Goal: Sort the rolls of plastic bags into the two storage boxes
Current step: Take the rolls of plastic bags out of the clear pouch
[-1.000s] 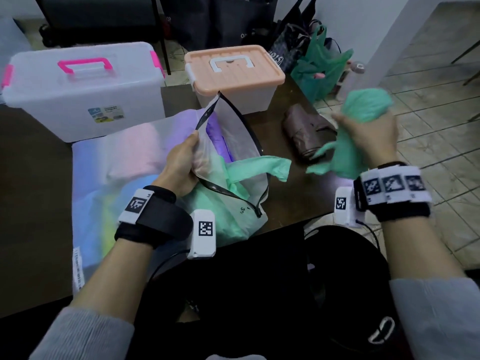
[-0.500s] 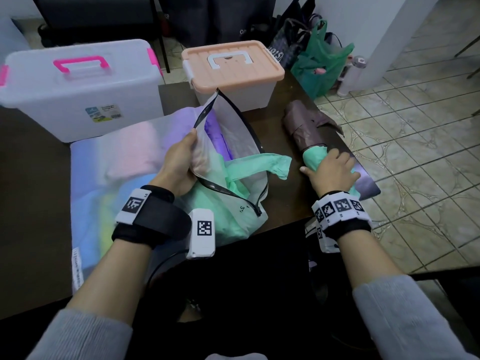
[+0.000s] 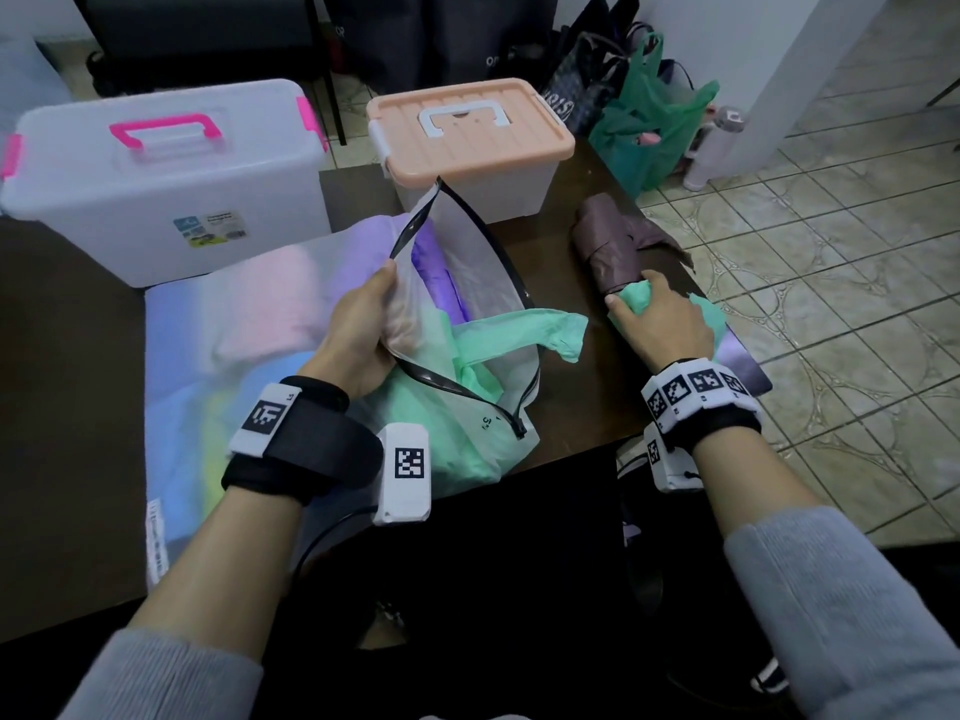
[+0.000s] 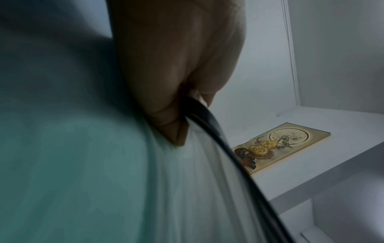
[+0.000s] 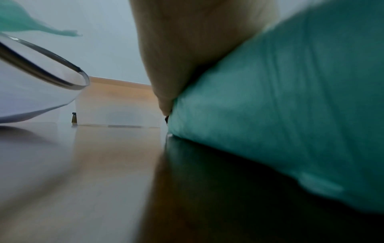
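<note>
A translucent zip pouch [image 3: 249, 324] with coloured rolls inside lies on the dark table [image 3: 582, 407]. My left hand [image 3: 363, 335] grips its black-edged opening [image 4: 209, 121] and holds it apart. A loose green bag [image 3: 524, 332] trails out of the opening, beside a purple roll [image 3: 436, 272] inside. My right hand [image 3: 657, 324] grips a green roll of bags [image 3: 636, 298], [image 5: 290, 115] pressed on the table at the right, touching a folded brown umbrella [image 3: 610, 241]. Both storage boxes stand behind with lids on: a clear one with pink handle [image 3: 161, 174] and a peach-lidded one [image 3: 467, 132].
The table's right edge [image 3: 748, 356] runs just past my right hand, with tiled floor beyond. A green shopping bag [image 3: 649, 127] and a bottle [image 3: 717, 142] stand on the floor behind the table. A dark chair [image 3: 208, 39] is at the back.
My right hand came down from mid-air at the right and set the green roll on the table beside the umbrella. The left hand kept hold of the pouch opening.
</note>
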The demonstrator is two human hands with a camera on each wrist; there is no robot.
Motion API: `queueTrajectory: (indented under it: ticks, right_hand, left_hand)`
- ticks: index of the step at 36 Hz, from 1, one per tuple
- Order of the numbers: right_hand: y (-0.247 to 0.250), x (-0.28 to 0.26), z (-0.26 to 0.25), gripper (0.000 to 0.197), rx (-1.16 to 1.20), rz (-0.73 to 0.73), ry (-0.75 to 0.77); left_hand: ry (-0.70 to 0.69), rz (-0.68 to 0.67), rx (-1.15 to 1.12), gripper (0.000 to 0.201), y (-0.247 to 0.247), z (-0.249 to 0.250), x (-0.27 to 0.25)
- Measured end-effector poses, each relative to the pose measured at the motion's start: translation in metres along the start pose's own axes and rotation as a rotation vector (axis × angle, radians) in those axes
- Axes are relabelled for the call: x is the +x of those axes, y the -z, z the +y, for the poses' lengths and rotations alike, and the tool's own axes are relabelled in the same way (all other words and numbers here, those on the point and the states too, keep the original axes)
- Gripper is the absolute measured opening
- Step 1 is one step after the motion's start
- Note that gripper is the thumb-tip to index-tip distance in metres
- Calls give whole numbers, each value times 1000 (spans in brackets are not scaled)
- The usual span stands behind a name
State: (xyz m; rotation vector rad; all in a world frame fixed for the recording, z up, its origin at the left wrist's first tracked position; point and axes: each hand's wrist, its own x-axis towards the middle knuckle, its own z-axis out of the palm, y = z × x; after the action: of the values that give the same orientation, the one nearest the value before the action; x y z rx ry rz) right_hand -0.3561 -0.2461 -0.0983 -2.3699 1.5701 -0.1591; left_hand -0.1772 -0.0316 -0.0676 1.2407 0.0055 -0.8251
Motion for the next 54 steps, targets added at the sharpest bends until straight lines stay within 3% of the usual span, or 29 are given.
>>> queueTrajectory:
  ticks: [10, 15, 19, 21, 25, 28, 33, 35, 39, 42, 46, 51, 54]
  right_hand:
    - [13, -7, -7, 75, 30, 28, 29]
    - [30, -11, -26, 59, 68, 126, 84]
    - [44, -18, -58, 44, 330, 250, 256]
    - [48, -28, -82, 36, 501, 134, 311]
    - [31, -40, -134, 28, 862, -410, 157]
    - [13, -42, -156, 33, 760, -590, 89]
    - [-9, -37, -172, 60, 578, -703, 57]
    - [-12, -35, -176, 58, 563, -701, 53]
    - [-17, -39, -181, 33, 389, -651, 150]
    - [-25, -38, -184, 48, 263, -549, 218]
    - [-22, -37, -184, 31, 262, -573, 260]
    - [-13, -32, -178, 31, 321, -601, 213]
    - [-6, -30, -179, 41, 301, -559, 204]
  left_hand:
    - [-7, 10, 10, 24, 5, 2, 3]
    - [-47, 46, 59, 24, 4, 9, 4]
    - [-129, 98, 124, 25, 5, 16, 4]
    - [-131, 137, 112, 25, 6, 18, 5]
    - [-133, 183, 115, 30, 8, 17, 5]
    - [-116, 178, 126, 26, 11, 16, 4]
    - [-88, 147, 148, 31, 15, 16, 1]
    - [-97, 146, 170, 33, 14, 15, 2]
    - [-88, 166, 184, 35, 14, 13, 6]
    - [-84, 167, 178, 34, 14, 12, 8]
    - [-61, 157, 169, 36, 14, 12, 8]
    - [-65, 170, 184, 36, 14, 13, 6]
    - [-62, 185, 172, 37, 16, 14, 6]
